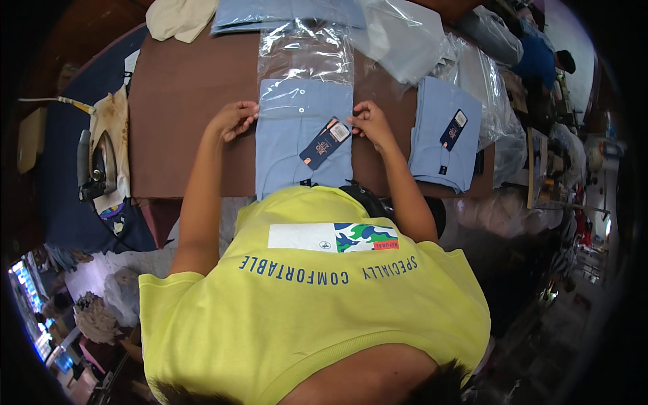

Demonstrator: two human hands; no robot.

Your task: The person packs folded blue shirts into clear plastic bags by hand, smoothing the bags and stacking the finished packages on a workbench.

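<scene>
A folded light blue shirt lies on the brown table in front of me, its near end close to my body. Dark hang tags rest on its front. A clear plastic bag covers the far part of the shirt and stretches beyond it, crinkled and shiny. At the shirt's left side, my left hand is closed, fingertips pinching the bag's edge. My right hand pinches the bag's edge on the opposite side, beside the tags. The bag's thin rim is hard to make out at both hands.
Another folded blue shirt with a tag lies to the right on the brown table. Clear bags and more blue garments lie at the far side. An iron stands at the left. A person in blue is at far right.
</scene>
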